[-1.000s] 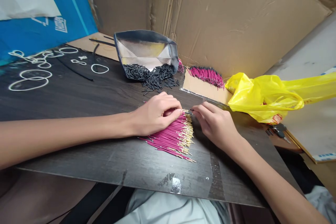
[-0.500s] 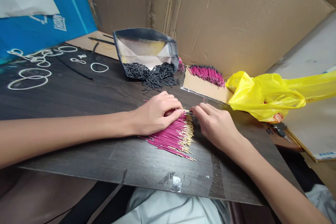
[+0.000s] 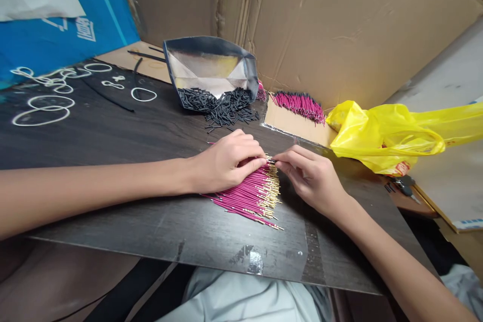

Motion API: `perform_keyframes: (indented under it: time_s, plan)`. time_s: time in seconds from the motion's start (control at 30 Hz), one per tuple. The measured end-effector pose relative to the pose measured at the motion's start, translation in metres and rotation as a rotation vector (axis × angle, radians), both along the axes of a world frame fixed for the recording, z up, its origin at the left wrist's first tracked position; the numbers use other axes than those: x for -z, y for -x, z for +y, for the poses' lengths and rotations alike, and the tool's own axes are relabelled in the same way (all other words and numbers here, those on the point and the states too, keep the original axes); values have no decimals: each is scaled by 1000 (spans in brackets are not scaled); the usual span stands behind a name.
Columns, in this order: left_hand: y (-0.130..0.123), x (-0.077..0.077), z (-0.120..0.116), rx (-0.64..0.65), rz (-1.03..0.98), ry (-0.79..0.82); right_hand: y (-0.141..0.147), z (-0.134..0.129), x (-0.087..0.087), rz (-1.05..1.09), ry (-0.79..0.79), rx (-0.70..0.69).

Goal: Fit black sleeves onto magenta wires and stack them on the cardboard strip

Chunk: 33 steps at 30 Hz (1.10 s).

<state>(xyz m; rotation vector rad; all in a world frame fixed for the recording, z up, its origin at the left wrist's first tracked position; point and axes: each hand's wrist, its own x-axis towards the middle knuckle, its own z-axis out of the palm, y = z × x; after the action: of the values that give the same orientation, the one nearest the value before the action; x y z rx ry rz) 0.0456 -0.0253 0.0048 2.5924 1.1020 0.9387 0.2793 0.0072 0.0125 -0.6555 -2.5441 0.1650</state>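
A: Where do the wires lie?

B: The magenta wires [image 3: 241, 198] are spread in a fan on the dark wood-grain table [image 3: 113, 156], somewhat in from its near edge. Their gold tips [image 3: 272, 191] face the table's right edge.

A: And the left hand?

B: The left hand [image 3: 236, 161] rests over the far side of the fan, its thumb and forefinger pressed together on the wires close to the gold tips. How many it pinches, I can't tell.

A: The right one?

B: The right hand [image 3: 315, 171] is just past those tips, thumb and fingertips together, clamped on a slim dark piece [image 3: 271, 161]. It's too small to make out fully. The two hands' fingertips are near each other, slightly apart.

A: What's behind them?

B: Toward the far edge, a cut-open carton [image 3: 211, 63] is tipped toward the person, with short black tube pieces [image 3: 226, 105] spilling onto the table. Right of it, a bundle of black-ended magenta wires [image 3: 300, 106] sits on a cardboard sheet [image 3: 290, 125].

A: And the far corners?

B: Pale rubber bands [image 3: 56, 82] lie toward the left one; a yellow plastic bag [image 3: 388, 131] is at the right.
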Motion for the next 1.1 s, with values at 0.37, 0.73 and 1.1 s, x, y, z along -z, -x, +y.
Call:
perform_keyframes:
  time_s: [0.37, 0.73, 1.1]
  plan:
    - [1, 4, 2, 19, 3, -66, 4, -5, 1, 97, 22, 7]
    - [1, 6, 2, 41, 27, -104, 7, -6, 4, 119, 26, -14]
    - [2, 1, 5, -144, -143, 61, -22, 35, -2, -130, 81, 372]
